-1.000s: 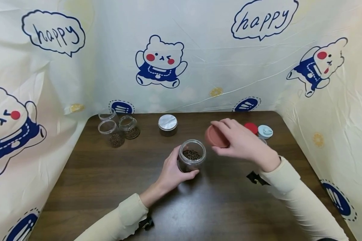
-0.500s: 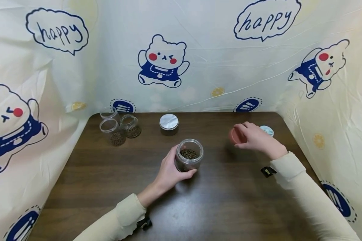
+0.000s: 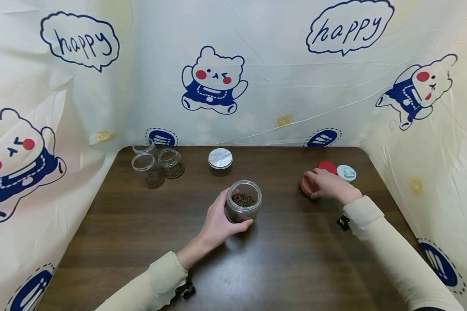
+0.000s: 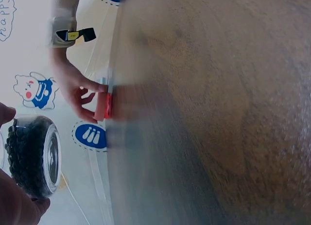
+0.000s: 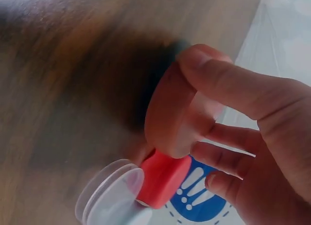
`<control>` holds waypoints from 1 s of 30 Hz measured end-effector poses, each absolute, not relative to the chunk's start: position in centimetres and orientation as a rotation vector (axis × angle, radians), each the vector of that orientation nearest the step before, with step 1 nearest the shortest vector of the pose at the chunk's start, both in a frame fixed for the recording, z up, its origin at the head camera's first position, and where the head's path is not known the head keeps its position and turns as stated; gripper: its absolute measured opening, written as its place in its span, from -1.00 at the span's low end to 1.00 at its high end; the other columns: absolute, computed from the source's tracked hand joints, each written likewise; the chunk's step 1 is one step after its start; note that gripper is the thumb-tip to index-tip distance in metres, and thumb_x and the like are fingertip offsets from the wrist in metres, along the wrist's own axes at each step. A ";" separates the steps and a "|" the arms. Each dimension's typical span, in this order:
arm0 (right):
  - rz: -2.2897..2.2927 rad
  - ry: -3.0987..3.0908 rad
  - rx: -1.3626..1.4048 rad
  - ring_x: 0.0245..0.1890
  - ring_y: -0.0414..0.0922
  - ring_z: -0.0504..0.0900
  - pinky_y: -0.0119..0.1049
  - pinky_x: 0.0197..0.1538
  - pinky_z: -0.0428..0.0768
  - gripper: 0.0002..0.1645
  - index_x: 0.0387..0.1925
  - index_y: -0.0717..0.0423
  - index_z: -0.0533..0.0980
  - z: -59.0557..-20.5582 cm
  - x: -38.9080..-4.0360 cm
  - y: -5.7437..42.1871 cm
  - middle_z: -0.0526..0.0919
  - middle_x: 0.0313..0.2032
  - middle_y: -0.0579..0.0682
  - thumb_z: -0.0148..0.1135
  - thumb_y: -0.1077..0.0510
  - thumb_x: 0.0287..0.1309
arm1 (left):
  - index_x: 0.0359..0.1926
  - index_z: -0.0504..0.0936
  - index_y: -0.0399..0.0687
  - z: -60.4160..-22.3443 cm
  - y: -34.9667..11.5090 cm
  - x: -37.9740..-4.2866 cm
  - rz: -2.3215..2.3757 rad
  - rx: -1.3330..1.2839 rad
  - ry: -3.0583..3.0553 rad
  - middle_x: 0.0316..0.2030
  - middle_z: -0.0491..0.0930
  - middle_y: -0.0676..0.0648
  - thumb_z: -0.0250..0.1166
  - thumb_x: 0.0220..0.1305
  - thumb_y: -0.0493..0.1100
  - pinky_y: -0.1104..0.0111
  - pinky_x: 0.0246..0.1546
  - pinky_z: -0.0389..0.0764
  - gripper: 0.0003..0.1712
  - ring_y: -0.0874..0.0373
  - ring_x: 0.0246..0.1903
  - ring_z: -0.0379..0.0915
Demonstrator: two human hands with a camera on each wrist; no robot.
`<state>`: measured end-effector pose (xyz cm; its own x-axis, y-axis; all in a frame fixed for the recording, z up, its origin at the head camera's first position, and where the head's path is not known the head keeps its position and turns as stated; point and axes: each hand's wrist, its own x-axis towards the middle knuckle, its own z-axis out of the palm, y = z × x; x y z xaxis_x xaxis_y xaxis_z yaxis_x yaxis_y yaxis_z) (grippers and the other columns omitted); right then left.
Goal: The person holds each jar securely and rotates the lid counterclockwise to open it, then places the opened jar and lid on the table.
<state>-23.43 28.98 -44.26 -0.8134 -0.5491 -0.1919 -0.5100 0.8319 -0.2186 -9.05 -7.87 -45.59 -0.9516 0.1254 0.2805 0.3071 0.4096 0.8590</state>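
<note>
My left hand (image 3: 218,222) grips a clear glass jar (image 3: 244,211) partly filled with dark coffee beans (image 3: 243,200). Its mouth is uncovered. In the left wrist view the jar (image 4: 34,154) hangs above the tabletop. Over at the right, my right hand (image 3: 331,185) pinches a reddish-brown lid (image 3: 308,186) by its rim, thumb on one side and fingers on the other. That lid (image 5: 170,113) is tilted and close to the table; whether it touches cannot be made out. Just behind it are a red lid (image 3: 327,166) and a light blue lid (image 3: 347,172).
Several glass jars stand at the back left, among them a jar with beans (image 3: 154,178) and a short round jar (image 3: 171,166). A jar with a silvery-white lid (image 3: 220,160) stands at the back middle. Printed cloth (image 3: 264,95) encloses the brown table (image 3: 280,268).
My right hand has carried the reddish-brown lid rightward, away from the jar, then lower and slightly nearer to me. My left hand keeps the jar in nearly the same place.
</note>
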 end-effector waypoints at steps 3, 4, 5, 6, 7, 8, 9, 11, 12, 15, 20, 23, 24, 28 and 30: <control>-0.264 2.729 -0.801 0.11 0.25 0.54 0.19 0.13 0.62 -0.19 0.33 0.29 0.45 -44.8 -23.6 29.1 0.53 0.17 0.35 0.59 0.25 0.06 | 0.38 0.41 0.02 -45.7 -7.9 -9.0 -1.572 -0.389 -2.487 0.23 0.58 -0.11 0.71 -0.15 -0.04 0.03 0.25 0.49 0.04 0.05 0.20 0.51; -0.276 2.714 -0.794 0.11 0.25 0.54 0.20 0.13 0.63 -0.19 0.34 0.30 0.44 -45.0 -23.6 29.2 0.52 0.18 0.35 0.58 0.27 0.06 | 0.38 0.41 0.01 -45.7 -7.9 -9.0 -1.572 -0.391 -2.487 0.23 0.58 -0.12 0.71 -0.15 -0.04 0.03 0.25 0.49 0.04 0.05 0.20 0.51; -0.286 2.700 -0.786 0.11 0.24 0.55 0.20 0.12 0.63 -0.20 0.34 0.30 0.44 -45.2 -23.6 29.3 0.50 0.20 0.36 0.56 0.29 0.07 | 0.38 0.41 0.01 -45.7 -7.9 -9.0 -1.573 -0.393 -2.486 0.23 0.58 -0.14 0.71 -0.15 -0.04 0.03 0.25 0.49 0.04 0.05 0.20 0.51; -0.290 2.690 -0.784 0.10 0.24 0.55 0.20 0.12 0.64 -0.20 0.34 0.30 0.43 -45.3 -23.6 29.4 0.49 0.20 0.36 0.55 0.31 0.07 | 0.38 0.41 0.00 -45.7 -7.9 -9.0 -1.572 -0.395 -2.487 0.23 0.58 -0.15 0.71 -0.15 -0.04 0.03 0.25 0.49 0.04 0.04 0.20 0.51; -0.294 2.683 -0.784 0.08 0.23 0.56 0.19 0.11 0.64 -0.21 0.34 0.30 0.43 -45.4 -23.6 29.4 0.49 0.20 0.36 0.54 0.33 0.07 | 0.39 0.41 0.00 -45.7 -7.9 -9.0 -1.573 -0.395 -2.487 0.23 0.58 -0.16 0.71 -0.15 -0.04 0.03 0.25 0.49 0.04 0.04 0.20 0.51; -0.295 2.679 -0.783 0.08 0.22 0.57 0.19 0.10 0.64 -0.21 0.34 0.30 0.43 -45.5 -23.6 29.4 0.48 0.21 0.35 0.52 0.35 0.07 | 0.39 0.41 0.00 -45.7 -7.9 -9.0 -1.573 -0.394 -2.487 0.23 0.59 -0.16 0.71 -0.15 -0.04 0.03 0.25 0.49 0.04 0.04 0.20 0.51; -0.298 2.677 -0.781 0.07 0.22 0.57 0.19 0.11 0.64 -0.21 0.35 0.29 0.43 -45.6 -23.7 29.5 0.48 0.21 0.35 0.52 0.36 0.07 | 0.39 0.41 0.00 -45.7 -7.9 -9.0 -1.573 -0.391 -2.489 0.23 0.58 -0.16 0.71 -0.15 -0.04 0.03 0.26 0.49 0.05 0.04 0.20 0.51; -0.297 2.689 -0.803 0.05 0.21 0.58 0.19 0.11 0.64 -0.22 0.33 0.30 0.44 -45.5 -23.6 29.4 0.49 0.19 0.34 0.50 0.40 0.04 | 0.39 0.41 0.00 -45.7 -8.0 -9.0 -1.575 -0.390 -2.488 0.23 0.58 -0.17 0.71 -0.15 -0.04 0.02 0.26 0.49 0.05 0.04 0.21 0.51; -0.291 2.698 -0.816 0.04 0.21 0.59 0.19 0.11 0.64 -0.22 0.32 0.30 0.45 -45.5 -23.6 29.5 0.50 0.18 0.34 0.50 0.42 0.03 | 0.39 0.41 0.01 -45.7 -8.0 -9.0 -1.572 -0.389 -2.489 0.23 0.58 -0.15 0.71 -0.15 -0.04 0.03 0.26 0.49 0.05 0.04 0.21 0.51; -0.265 2.726 -0.842 0.04 0.22 0.61 0.20 0.12 0.63 -0.22 0.31 0.30 0.46 -45.4 -23.5 29.6 0.51 0.18 0.35 0.49 0.47 0.00 | 0.39 0.41 0.01 -45.7 -8.0 -9.1 -1.568 -0.389 -2.486 0.23 0.58 -0.12 0.72 -0.15 -0.04 0.03 0.26 0.49 0.05 0.05 0.21 0.51; -0.200 2.778 -0.892 0.06 0.23 0.64 0.19 0.13 0.64 -0.22 0.31 0.32 0.46 -45.8 -23.3 30.0 0.52 0.20 0.37 0.48 0.51 -0.01 | 0.39 0.41 0.01 -45.8 -8.1 -9.1 -1.565 -0.387 -2.481 0.23 0.58 -0.17 0.71 -0.15 -0.05 0.02 0.27 0.48 0.05 0.03 0.21 0.51; -0.184 2.813 -0.942 0.01 0.23 0.66 0.17 0.11 0.64 -0.24 0.27 0.34 0.48 -46.0 -23.3 30.2 0.53 0.16 0.37 0.47 0.53 -0.03 | 0.38 0.42 0.01 -45.7 -8.1 -9.0 -1.558 -0.375 -2.482 0.23 0.59 -0.14 0.71 -0.15 -0.04 0.02 0.27 0.48 0.04 0.03 0.22 0.50; -0.183 2.822 -0.949 0.00 0.22 0.66 0.16 0.11 0.65 -0.25 0.26 0.34 0.49 -46.0 -23.2 30.2 0.53 0.15 0.37 0.46 0.53 -0.04 | 0.38 0.42 -0.01 -45.7 -8.1 -9.0 -1.555 -0.372 -2.480 0.23 0.59 -0.13 0.71 -0.15 -0.05 0.01 0.27 0.48 0.03 0.03 0.22 0.50; -0.202 2.826 -0.924 -0.01 0.22 0.67 0.17 0.10 0.65 -0.25 0.29 0.34 0.48 -45.9 -23.0 30.4 0.52 0.16 0.38 0.42 0.54 0.00 | 0.38 0.42 -0.08 -45.5 -8.2 -9.0 -1.564 -0.349 -2.478 0.24 0.58 -0.13 0.70 -0.14 -0.06 0.01 0.29 0.46 0.03 0.00 0.24 0.49; -0.229 2.823 -0.911 -0.03 0.23 0.68 0.18 0.10 0.65 -0.29 0.29 0.33 0.48 -45.6 -22.8 30.3 0.50 0.17 0.38 0.38 0.53 0.06 | 0.37 0.42 -0.10 -45.5 -8.3 -8.9 -1.572 -0.336 -2.478 0.25 0.57 -0.14 0.70 -0.14 -0.07 0.00 0.30 0.46 0.03 0.00 0.24 0.49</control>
<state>-22.82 30.33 -45.63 -0.7999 -0.5898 -0.1109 -0.5643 0.8021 -0.1957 -8.95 -8.32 -45.48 -0.9568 0.0897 0.2766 0.2885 0.4126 0.8640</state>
